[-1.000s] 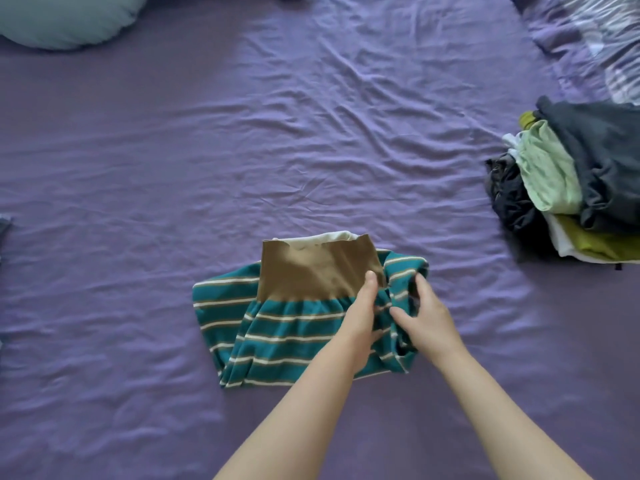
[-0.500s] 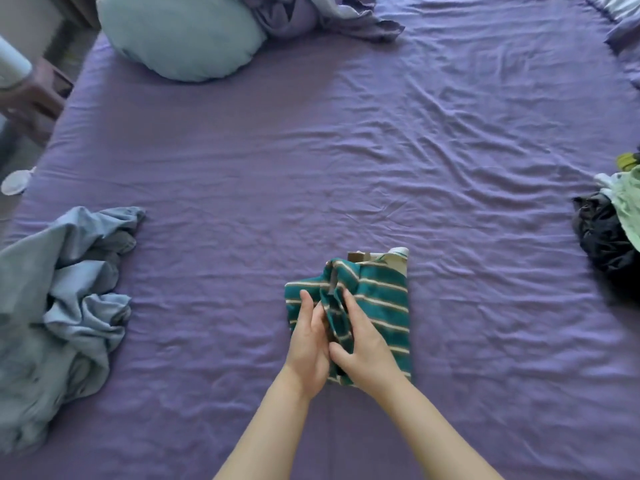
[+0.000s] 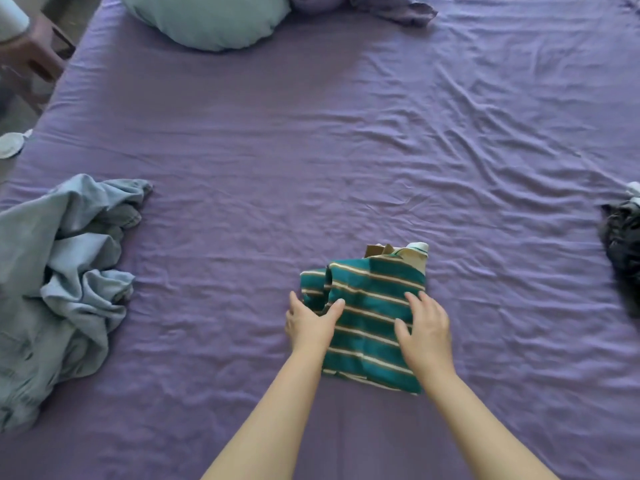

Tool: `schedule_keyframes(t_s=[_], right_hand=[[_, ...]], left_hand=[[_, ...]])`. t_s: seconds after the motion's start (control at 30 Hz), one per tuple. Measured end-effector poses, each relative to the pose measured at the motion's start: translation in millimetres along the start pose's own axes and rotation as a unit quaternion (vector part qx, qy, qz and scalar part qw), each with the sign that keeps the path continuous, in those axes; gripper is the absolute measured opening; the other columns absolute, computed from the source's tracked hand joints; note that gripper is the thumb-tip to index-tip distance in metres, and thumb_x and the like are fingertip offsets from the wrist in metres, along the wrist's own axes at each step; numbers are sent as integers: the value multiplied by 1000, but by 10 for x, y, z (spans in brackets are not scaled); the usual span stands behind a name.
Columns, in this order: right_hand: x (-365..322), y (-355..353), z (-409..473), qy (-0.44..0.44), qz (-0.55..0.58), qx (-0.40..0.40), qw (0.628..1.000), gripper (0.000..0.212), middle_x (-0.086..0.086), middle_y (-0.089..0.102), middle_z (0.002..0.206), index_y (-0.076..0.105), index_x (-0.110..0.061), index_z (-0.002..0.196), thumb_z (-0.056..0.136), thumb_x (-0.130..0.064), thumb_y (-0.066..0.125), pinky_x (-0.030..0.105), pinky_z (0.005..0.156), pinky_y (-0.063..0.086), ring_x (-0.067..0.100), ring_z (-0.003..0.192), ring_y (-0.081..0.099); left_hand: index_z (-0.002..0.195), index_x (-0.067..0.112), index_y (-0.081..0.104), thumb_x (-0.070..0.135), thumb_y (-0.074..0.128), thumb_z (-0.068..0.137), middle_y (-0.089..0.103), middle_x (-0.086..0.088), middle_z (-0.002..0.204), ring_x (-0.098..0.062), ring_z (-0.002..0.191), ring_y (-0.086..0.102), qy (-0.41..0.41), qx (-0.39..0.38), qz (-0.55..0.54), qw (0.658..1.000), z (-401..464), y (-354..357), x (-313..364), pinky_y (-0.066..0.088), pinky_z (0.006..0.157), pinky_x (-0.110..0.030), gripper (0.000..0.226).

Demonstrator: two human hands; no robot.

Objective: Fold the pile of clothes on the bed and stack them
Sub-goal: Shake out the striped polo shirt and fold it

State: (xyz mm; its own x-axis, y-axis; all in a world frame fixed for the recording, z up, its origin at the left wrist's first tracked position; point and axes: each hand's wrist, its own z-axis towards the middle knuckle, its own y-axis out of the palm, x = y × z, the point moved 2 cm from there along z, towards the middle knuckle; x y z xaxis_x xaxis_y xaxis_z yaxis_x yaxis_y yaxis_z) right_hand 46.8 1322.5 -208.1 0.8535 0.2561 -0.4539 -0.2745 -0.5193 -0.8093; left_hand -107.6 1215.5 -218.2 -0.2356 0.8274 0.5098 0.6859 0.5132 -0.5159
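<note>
A teal garment with white stripes [image 3: 372,306] lies folded into a narrow bundle on the purple bed sheet [image 3: 311,150], with a brown and cream edge showing at its far end. My left hand [image 3: 310,323] rests on the bundle's left edge, fingers straight, thumb lying across the fabric. My right hand [image 3: 424,327] lies flat on the right side of the bundle with fingers spread. The pile of dark clothes [image 3: 623,247] is cut off at the right frame edge.
A crumpled pale blue garment [image 3: 62,285] lies on the left side of the bed. A light blue pillow [image 3: 207,19] and bunched purple bedding [image 3: 391,6] sit at the far end. The bed's left edge borders the floor and some furniture [image 3: 31,53].
The striped garment was folded from right to left into a narrow bundle. My hands have spread apart onto its two sides. The view has swung left, pushing the clothes pile to the edge.
</note>
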Motion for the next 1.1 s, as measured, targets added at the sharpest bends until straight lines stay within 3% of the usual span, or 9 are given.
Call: schedule_keyframes(t_s=[0.13, 0.2, 0.27, 0.37, 0.5, 0.73, 0.9, 1.0, 1.1], right_hand=[[143, 12, 108, 140, 164, -21, 976, 65, 16, 38, 144, 27, -5, 145, 92, -26, 58, 40, 105, 35, 30, 131, 38], [180, 60, 137, 186, 164, -23, 969, 63, 15, 44, 139, 32, -6, 142, 92, -35, 57, 40, 97, 40, 31, 126, 43], [184, 74, 151, 193, 185, -28, 963, 45, 10, 58, 122, 49, -11, 126, 90, -37, 59, 37, 82, 45, 27, 106, 54], [217, 16, 142, 171, 244, -22, 954, 32, 1, 63, 103, 56, -14, 115, 86, -25, 66, 29, 72, 41, 16, 88, 55], [315, -198, 97, 144, 319, -5, 937, 39, 2, 65, 107, 57, -15, 119, 83, -17, 70, 37, 85, 50, 17, 94, 61], [655, -895, 176, 91, 367, 35, 925, 31, -2, 67, 100, 62, -19, 111, 82, -17, 72, 34, 84, 51, 13, 90, 63], [1037, -1697, 270, 58, 352, 89, 930, 24, -4, 69, 93, 62, -27, 100, 82, -12, 68, 43, 88, 50, 19, 90, 64], [1334, -2197, 313, 33, 350, 115, 929, 25, -10, 68, 93, 60, -32, 101, 84, -15, 64, 30, 81, 50, 8, 87, 63], [1705, -2825, 402, 7, 343, 148, 928, 28, -19, 65, 92, 61, -31, 109, 85, -18, 63, 15, 74, 45, -3, 84, 60]], left_hand=[[152, 16, -1, 71, 69, 64, 26, -15, 150, -33, 138, 28, -56, -12, 63, 996, 47, 175, 136, 30, 109, -48, 125], [148, 12, 15, 77, 67, 59, 35, -14, 145, -33, 135, 34, -81, -5, 61, 995, 55, 259, 183, 33, 107, -47, 122], [137, 10, 35, 76, 64, 63, 48, -11, 135, -32, 124, 47, -115, -1, -21, 993, 73, 304, 203, 39, 104, -45, 104], [120, 10, 49, 59, 62, 80, 59, -9, 121, -30, 107, 57, -108, -8, -109, 988, 80, 292, 181, 47, 96, -42, 65], [106, 14, 51, 38, 64, 88, 63, -7, 111, -27, 100, 59, -3, -18, -125, 992, -48, 227, 176, 49, 92, -44, 32], [120, 9, 54, 23, 66, 90, 66, -12, 113, -27, 100, 65, 12, -121, -274, 954, -511, 432, 577, 55, 83, -40, 36], [118, 4, 55, 19, 61, 92, 67, -18, 111, -31, 95, 67, 56, -156, -301, 939, -1025, 920, 1222, 57, 78, -41, 31], [113, 7, 57, 20, 58, 94, 69, -15, 104, -25, 83, 69, 73, -177, -314, 930, -1316, 1277, 1613, 58, 62, -34, 23], [118, 7, 55, 21, 59, 94, 69, -15, 104, -28, 84, 69, 86, -200, -329, 919, -1611, 1733, 2056, 57, 65, -37, 29]])
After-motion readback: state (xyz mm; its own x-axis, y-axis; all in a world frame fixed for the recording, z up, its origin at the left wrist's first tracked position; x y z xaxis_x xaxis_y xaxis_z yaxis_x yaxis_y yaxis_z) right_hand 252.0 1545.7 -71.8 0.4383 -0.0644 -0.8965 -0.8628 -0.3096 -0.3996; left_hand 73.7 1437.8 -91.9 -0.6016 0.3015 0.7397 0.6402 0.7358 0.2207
